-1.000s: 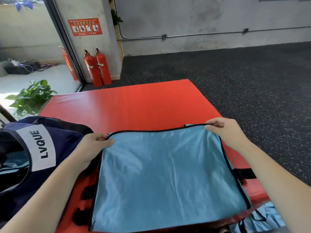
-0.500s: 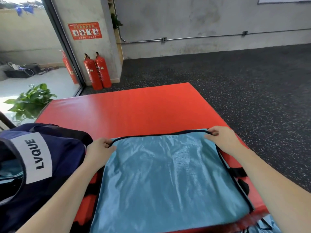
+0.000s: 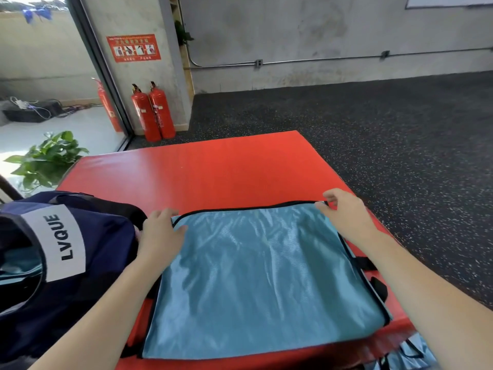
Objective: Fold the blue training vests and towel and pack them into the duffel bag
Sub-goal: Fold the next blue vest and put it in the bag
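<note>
Head view — bag (image 3: 80, 263) reads "LVQUE".

Red mat (image 3: 213, 166); fire extinguishers (image 3: 153, 113); plant (image 3: 48, 158), perhaps potted.

The vest (image 3: 264, 279) was a shiny light blue with thin black piping along its edges, and it lay on a plain bright red mat (image 3: 213, 169). The bag (image 3: 80, 263) was dark navy with black trim, a white patch lettered "LVQUE" in black, and a light blue showing inside its opening. The floor (image 3: 400, 129) was dark grey with pale speckles, the extinguishers (image 3: 153, 113) were red, the sign (image 3: 133, 48) was red with small white panels, the plant (image 3: 48, 158) was green, and the wall (image 3: 320, 30) was mottled grey.
</note>
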A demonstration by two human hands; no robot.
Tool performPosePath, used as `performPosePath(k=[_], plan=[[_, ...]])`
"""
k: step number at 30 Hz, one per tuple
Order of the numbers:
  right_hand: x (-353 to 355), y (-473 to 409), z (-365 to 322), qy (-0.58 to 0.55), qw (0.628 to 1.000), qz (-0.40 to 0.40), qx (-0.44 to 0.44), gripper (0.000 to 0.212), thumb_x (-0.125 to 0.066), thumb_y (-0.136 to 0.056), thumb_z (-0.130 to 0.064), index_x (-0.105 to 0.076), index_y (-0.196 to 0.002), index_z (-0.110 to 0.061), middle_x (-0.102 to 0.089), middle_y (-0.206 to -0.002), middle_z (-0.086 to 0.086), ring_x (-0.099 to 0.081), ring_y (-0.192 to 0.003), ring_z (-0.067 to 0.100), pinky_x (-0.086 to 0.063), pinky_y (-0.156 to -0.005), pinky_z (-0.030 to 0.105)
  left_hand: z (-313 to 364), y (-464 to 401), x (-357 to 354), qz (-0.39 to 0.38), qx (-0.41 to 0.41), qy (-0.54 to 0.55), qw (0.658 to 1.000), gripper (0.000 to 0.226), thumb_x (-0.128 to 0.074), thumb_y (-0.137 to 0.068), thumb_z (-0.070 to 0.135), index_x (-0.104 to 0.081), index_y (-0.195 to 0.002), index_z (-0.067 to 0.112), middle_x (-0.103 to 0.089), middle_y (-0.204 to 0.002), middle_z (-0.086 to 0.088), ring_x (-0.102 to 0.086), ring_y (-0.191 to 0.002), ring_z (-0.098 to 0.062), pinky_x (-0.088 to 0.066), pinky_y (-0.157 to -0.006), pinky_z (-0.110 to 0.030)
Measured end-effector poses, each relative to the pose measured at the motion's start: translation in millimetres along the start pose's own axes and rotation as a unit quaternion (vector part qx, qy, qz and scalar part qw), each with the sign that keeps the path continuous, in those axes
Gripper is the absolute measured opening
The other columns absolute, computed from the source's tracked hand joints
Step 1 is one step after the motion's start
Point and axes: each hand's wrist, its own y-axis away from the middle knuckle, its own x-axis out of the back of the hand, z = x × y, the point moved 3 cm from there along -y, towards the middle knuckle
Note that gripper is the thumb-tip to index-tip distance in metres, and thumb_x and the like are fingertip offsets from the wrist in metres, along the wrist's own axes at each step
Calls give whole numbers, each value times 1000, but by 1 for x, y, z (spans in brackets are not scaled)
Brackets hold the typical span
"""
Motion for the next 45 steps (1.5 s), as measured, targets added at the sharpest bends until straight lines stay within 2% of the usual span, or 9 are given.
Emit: performPosePath(k=[9, 14, 18, 23, 26, 31, 34, 38, 45], plan=[[-64, 135, -74, 57, 970, -155, 176, 32, -53, -100, -35, -61, -126, -19, -59, -126, -3, -53, -121, 16, -41, -106, 31, 61, 117, -56, -136, -185, 43, 972, 43, -55, -98, 31, -51, -139, 18, -48, -143, 0, -47, -134, -21, -34, -114, -37], [-73, 167, -49, 158, 955, -163, 190, 84, -16, -89, -73, -38, -154, -24, -32, -162, -5, -25, -151, 17, -10, -124, 31, 44, 153, -59, -119, -202, -97, 967, 84, -3, -84, 68, -30, -155, 32, -20, -165, 1, -11, -154, -17, -3, -124, -38], [-38, 149, -1, 248, 949, -137, 136, 110, 20, -74, -84, -13, -162, -27, -9, -169, -8, -3, -155, 13, 2, -124, 31, -7, 142, -39, -81, -152, -149, 974, 97, 4, -87, 79, -42, -152, 25, -35, -160, -13, -29, -150, -30, -21, -121, -47], [-18, 148, 17, 263, 948, -140, 112, 86, -10, -93, -74, -11, -162, -23, -7, -169, -5, -2, -155, 10, 1, -123, 27, -38, 138, -19, -84, -82, -147, 982, 93, -2, -84, 79, -25, -159, 27, -20, -166, -10, -18, -153, -27, -14, -123, -42], [-15, 149, 15, 265, 948, -147, 95, 94, -1, -88, -79, -10, -162, -21, -6, -169, -3, 0, -155, 11, 1, -125, 30, -39, 138, -14, -87, -72, -139, 984, 77, -18, -97, 70, -15, -161, 26, -11, -168, -8, -10, -155, -24, -8, -125, -39], [-14, 154, 9, 241, 953, -156, 93, 130, 28, -61, -91, -20, -161, -22, -14, -168, -3, -8, -155, 13, -2, -126, 32, -30, 150, -3, -56, -84, -136, 986, 92, -4, -85, 71, -37, -154, 19, -26, -163, -13, -20, -153, -29, -15, -124, -43], [-12, 168, 0, 204, 960, -151, 118, 117, 14, -71, -91, -26, -159, -25, -22, -166, -5, -12, -154, 12, -6, -126, 34, -20, 172, -2, -68, -109, -154, 980, 81, -13, -90, 66, -49, -148, 21, -38, -158, -12, -29, -149, -31, -24, -120, -46], [-18, 187, -5, 215, 950, -175, 146, 110, 10, -74, -90, -22, -160, -29, -17, -167, -7, -7, -154, 13, -1, -126, 35, -5, 213, -3, -53, -114, -152, 980, 64, -31, -87, 64, -71, -119, 23, -63, -126, -8, -55, -116, -34, -49, -88, -50], [-22, 187, -6, 218, 950, -187, 121, 98, 1, -78, -84, -10, -161, -33, -2, -169, -7, 4, -155, 14, 3, -126, 40, 0, 256, -14, -47, -60, -155, 985, 74, -28, -93, 75, -36, -151, 31, -32, -157, -6, -29, -139, -30, -31, -112, -43]])
